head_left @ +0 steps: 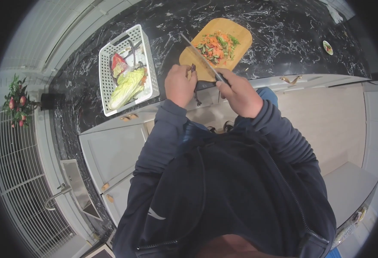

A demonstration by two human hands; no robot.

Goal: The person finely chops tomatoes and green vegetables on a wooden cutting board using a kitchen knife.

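Observation:
My right hand [240, 92] is closed round the handle of a long kitchen knife [199, 56], whose blade points away and to the left over the near left part of a wooden cutting board [240, 32]. Chopped vegetables [218, 46], orange and green, lie heaped on the board. At the board's near left corner, my left hand [180, 85] pinches a thin, dark, twisted piece [197, 98]. One end of it pokes up past the fingers, and the other hangs down over the counter's front edge. I cannot tell what kind of thing it is.
A white perforated basket [104, 69] left of the board holds a leafy cabbage [128, 88], something red in plastic [119, 64] and dark utensils. Far right on the marbled counter [279, 47] sits a small patterned oval [327, 47]. Drawers run below; a potted plant [17, 102] stands left.

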